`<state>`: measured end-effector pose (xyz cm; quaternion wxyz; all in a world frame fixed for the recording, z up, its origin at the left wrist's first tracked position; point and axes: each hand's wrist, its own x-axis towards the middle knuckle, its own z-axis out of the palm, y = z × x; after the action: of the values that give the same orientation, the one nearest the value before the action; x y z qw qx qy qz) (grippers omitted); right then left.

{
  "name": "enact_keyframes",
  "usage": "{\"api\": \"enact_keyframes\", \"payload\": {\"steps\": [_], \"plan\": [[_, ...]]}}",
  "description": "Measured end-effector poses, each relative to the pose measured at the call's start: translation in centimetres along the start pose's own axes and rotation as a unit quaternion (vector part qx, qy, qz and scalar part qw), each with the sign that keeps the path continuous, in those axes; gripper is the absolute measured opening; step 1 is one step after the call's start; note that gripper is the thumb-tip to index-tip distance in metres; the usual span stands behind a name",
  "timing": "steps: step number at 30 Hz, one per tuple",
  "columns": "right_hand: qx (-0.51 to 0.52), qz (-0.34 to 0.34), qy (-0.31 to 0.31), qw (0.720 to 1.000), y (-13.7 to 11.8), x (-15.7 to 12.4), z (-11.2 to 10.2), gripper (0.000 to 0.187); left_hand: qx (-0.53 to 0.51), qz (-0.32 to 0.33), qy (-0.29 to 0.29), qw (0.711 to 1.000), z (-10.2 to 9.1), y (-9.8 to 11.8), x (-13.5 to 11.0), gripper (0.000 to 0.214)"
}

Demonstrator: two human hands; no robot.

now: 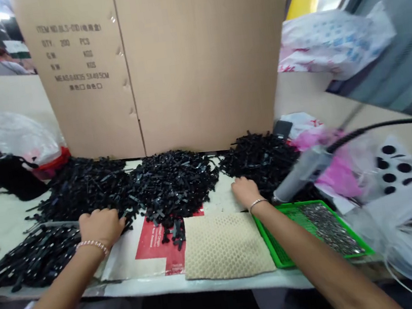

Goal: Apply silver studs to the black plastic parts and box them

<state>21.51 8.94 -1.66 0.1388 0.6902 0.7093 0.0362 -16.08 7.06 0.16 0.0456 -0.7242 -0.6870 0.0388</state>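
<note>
Two bare forearms [57,293] nearest camera. Left hand [101,228] by left heap, right hand [245,191] at right heap; fingers curled, cannot tell whether grasping. Three heaps of loose black strip-shaped pieces [173,182], apparently left to do; one flat batch of aligned black strips [36,255], seemingly done. One cream honeycomb-textured mat [227,248], one green plastic tray [276,247].

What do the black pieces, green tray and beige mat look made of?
Black pieces: probably plastic, semi-glossy, with pale glints; coated metal is possible.
Green tray: likely smooth molded plastic, evenly colored, with gridded floor.
Beige mat: maybe rubber or foam, matte, dimpled, without glints.
</note>
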Motion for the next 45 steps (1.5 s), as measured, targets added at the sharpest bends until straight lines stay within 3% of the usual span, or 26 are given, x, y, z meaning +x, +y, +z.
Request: {"api": "enact_keyframes", "payload": {"steps": [4, 8, 12, 15, 18, 21, 23, 24, 27, 29, 31, 34, 39, 42, 45], "plan": [[-0.026, -0.009, -0.010, 1.000, 0.4, 0.3, -0.1, 0.037, -0.002, -0.034, -0.058, 0.998, 0.0, -0.1, 0.8, 0.030], [-0.039, -0.017, 0.002, 0.999, 0.5, 0.0, -0.7, 0.032, -0.021, -0.057, -0.082, 0.995, 0.4, -1.5, 1.8, 0.033], [-0.036, -0.035, 0.096, 0.994, 1.0, -0.2, -1.0, 0.024, -0.061, -0.068, -0.075, 0.993, 0.8, -2.9, 2.2, 0.039], [0.037, -0.053, 0.186, 0.980, 1.5, -0.1, -1.0, 0.025, -0.087, -0.073, -0.060, 0.992, 0.3, -3.4, 2.0, 0.044], [0.233, -0.064, 0.300, 0.923, 1.5, -0.9, -1.5, 0.030, -0.121, -0.090, 0.000, 0.989, -0.6, -3.7, 1.3, 0.046], [0.500, -0.063, 0.345, 0.792, 0.1, -3.4, -2.1, 0.035, -0.202, -0.110, 0.079, 0.970, -1.3, -3.5, 0.2, 0.038], [0.672, -0.052, 0.304, 0.673, -1.9, -5.8, -2.3, 0.029, -0.333, -0.130, 0.103, 0.928, -1.4, -2.4, -0.9, 0.034], [0.746, -0.045, 0.268, 0.608, -3.0, -7.1, -2.3, 0.024, -0.425, -0.140, 0.104, 0.888, -1.4, -1.4, -1.7, 0.034], [0.890, -0.016, 0.146, 0.431, -6.9, -10.9, -2.1, 0.022, -0.688, -0.148, 0.028, 0.710, -1.4, 3.1, -4.8, 0.043], [0.932, 0.011, 0.087, 0.351, -9.2, -12.6, -1.9, 0.028, -0.773, -0.148, -0.063, 0.613, -1.6, 6.7, -7.4, 0.043], [0.952, 0.039, 0.049, 0.299, -10.5, -13.6, -1.8, 0.033, -0.813, -0.151, -0.129, 0.547, -2.0, 9.7, -9.6, 0.043], [0.964, 0.065, 0.025, 0.256, -10.7, -14.4, -1.8, 0.036, -0.855, -0.167, -0.149, 0.468, -2.8, 12.5, -11.4, 0.037], [0.968, 0.089, 0.056, 0.229, -10.1, -15.2, -1.5, 0.035, -0.900, -0.226, -0.067, 0.367, -3.4, 14.4, -11.7, 0.022], [0.957, 0.072, 0.094, 0.265, -10.9, -15.4, -0.9, 0.027, -0.915, -0.237, -0.049, 0.323, -3.3, 15.8, -12.2, 0.021], [0.931, 0.066, 0.155, 0.323, -11.7, -15.2, -0.2, 0.026, -0.919, -0.235, -0.062, 0.311, -3.0, 17.2, -13.1, 0.022]]}}
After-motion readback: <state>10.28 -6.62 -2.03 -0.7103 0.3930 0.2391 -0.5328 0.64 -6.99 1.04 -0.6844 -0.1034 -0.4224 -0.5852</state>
